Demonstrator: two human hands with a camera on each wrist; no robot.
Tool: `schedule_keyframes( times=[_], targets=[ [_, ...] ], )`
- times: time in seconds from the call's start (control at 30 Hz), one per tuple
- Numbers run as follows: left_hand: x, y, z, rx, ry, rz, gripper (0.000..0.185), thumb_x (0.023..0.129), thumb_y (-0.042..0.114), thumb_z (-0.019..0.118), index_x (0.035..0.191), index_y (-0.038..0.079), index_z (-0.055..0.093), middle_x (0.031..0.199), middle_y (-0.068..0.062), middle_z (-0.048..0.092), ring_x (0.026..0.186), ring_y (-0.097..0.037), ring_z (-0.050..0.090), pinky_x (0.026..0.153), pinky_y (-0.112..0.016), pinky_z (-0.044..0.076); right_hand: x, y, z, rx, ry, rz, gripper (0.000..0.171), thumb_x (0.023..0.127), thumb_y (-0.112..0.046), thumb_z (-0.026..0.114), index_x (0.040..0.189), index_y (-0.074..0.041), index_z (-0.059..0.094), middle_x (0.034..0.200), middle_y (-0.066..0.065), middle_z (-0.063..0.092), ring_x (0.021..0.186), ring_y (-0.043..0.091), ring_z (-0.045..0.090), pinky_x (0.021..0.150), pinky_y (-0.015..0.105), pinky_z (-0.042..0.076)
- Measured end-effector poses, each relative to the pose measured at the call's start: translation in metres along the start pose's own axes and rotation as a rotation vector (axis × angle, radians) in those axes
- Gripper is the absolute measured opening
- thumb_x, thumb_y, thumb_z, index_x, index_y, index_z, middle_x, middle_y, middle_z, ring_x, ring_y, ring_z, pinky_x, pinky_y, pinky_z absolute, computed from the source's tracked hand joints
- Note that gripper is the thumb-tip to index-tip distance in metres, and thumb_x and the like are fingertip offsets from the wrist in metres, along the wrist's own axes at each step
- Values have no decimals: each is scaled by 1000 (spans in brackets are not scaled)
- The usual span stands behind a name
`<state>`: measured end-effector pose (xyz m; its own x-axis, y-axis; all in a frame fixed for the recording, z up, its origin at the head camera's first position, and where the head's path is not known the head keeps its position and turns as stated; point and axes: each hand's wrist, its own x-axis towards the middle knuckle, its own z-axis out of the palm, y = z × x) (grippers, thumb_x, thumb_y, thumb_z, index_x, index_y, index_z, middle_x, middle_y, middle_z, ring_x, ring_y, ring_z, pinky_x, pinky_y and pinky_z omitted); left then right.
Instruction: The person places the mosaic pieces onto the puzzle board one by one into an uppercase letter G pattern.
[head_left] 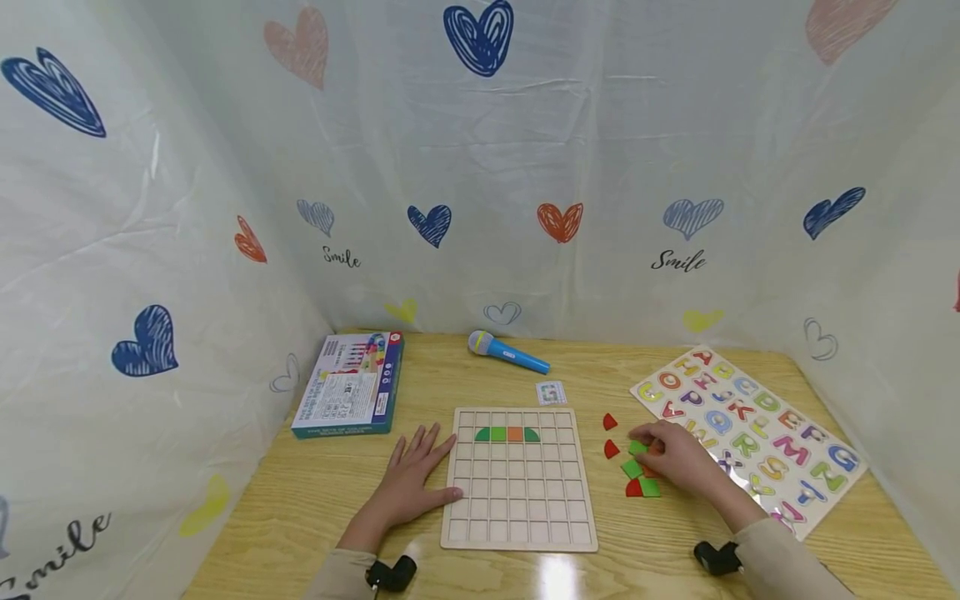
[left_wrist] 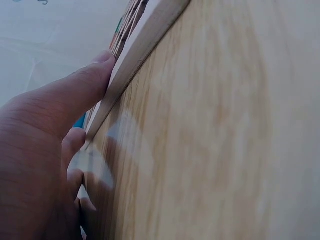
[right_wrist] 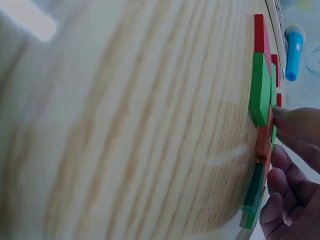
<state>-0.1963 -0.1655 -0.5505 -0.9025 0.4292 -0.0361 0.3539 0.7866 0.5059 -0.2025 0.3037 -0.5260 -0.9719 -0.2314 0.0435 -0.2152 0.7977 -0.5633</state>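
Note:
A wooden grid board [head_left: 517, 492] lies on the table, with a row of green and orange pieces [head_left: 507, 434] near its far edge. At its left side my left hand [head_left: 408, 483] rests palm down, fingers spread. The thumb [left_wrist: 92, 77] touches the board's edge in the left wrist view. My right hand [head_left: 678, 458] reaches over a small pile of loose blocks. Its thumb and forefinger are on either side of a light green block [head_left: 637, 447]; whether they pinch it is unclear. Other green blocks [right_wrist: 259, 90], an orange block [right_wrist: 263, 137] and red quarter-round blocks [head_left: 610, 422] lie around.
An alphabet puzzle board [head_left: 720, 421] lies to the right, partly under the right forearm. Behind the grid board are a small pattern card [head_left: 551, 392] and a blue toy microphone [head_left: 510, 353]. A flat box [head_left: 348, 383] lies at the far left, near the curtain.

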Motion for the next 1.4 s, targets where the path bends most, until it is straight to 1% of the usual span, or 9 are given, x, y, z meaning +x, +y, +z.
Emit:
schedule_keyframes(
  times=[0.23, 0.4, 0.5, 0.67, 0.83, 0.93, 1.07, 1.23, 1.4],
  targets=[
    [1, -3, 2, 6, 2, 7, 88, 89, 68, 63, 161, 27, 33, 170, -9, 14, 157, -33, 3, 123, -58, -6, 2, -4, 0, -13, -20, 32, 22, 91, -14, 76, 112, -8, 74, 93, -1, 63, 78, 13, 49, 68, 30, 45],
    [0, -3, 2, 1, 1, 6, 88, 89, 67, 63, 161, 26, 33, 170, -9, 14, 157, -33, 3, 123, -58, -6, 3, -3, 1, -8, -14, -11, 18, 91, -9, 75, 108, -13, 72, 87, -5, 62, 74, 9, 50, 65, 28, 45],
    [0, -2, 1, 0, 2, 6, 88, 89, 67, 63, 161, 26, 33, 170, -10, 14, 156, -33, 3, 123, -58, -6, 3, -2, 0, -2, -22, -28, 18, 92, -9, 73, 109, -16, 71, 84, -8, 61, 73, 7, 51, 64, 26, 45],
    [0, 0, 0, -4, 4, 1, 87, 89, 66, 64, 161, 26, 34, 170, -10, 15, 156, -34, 4, 123, -58, -6, 3, -3, -1, 14, -5, -33, 19, 96, -12, 71, 113, -18, 71, 91, -8, 66, 81, 7, 58, 70, 28, 50],
    [0, 0, 0, -5, 2, -3, 87, 89, 65, 64, 161, 26, 34, 170, -10, 15, 156, -34, 4, 123, -58, -6, 7, -7, 4, 96, 16, -24, 21, 97, -21, 72, 117, -16, 70, 94, -7, 68, 81, 6, 60, 70, 26, 52],
    [-1, 0, -1, -7, 0, -2, 88, 89, 65, 65, 161, 25, 34, 170, -10, 14, 156, -34, 3, 123, -58, -6, 11, -13, 9, 141, -1, -12, 22, 97, -23, 72, 117, -15, 71, 93, -7, 66, 78, 5, 59, 68, 25, 51],
    [-1, 0, -1, -5, 0, -1, 88, 89, 65, 65, 161, 25, 34, 170, -10, 15, 156, -34, 4, 123, -58, -6, 17, -27, 17, 187, -21, -32, 23, 97, -22, 72, 117, -12, 72, 91, -6, 65, 76, 6, 57, 65, 24, 50],
    [0, 0, 0, 4, 0, 0, 88, 89, 66, 64, 161, 25, 34, 170, -10, 14, 156, -34, 4, 123, -58, -6, 27, -45, 30, 195, -38, -78, 21, 96, -22, 72, 116, -13, 73, 89, -7, 63, 75, 6, 55, 64, 24, 48],
    [0, 1, 0, 0, 2, -4, 88, 89, 65, 65, 161, 25, 34, 170, -10, 15, 157, -34, 4, 123, -58, -6, 38, -65, 43, 198, -87, -104, 20, 99, -20, 69, 117, -15, 72, 91, -7, 63, 78, 7, 55, 68, 24, 48]
  ],
)
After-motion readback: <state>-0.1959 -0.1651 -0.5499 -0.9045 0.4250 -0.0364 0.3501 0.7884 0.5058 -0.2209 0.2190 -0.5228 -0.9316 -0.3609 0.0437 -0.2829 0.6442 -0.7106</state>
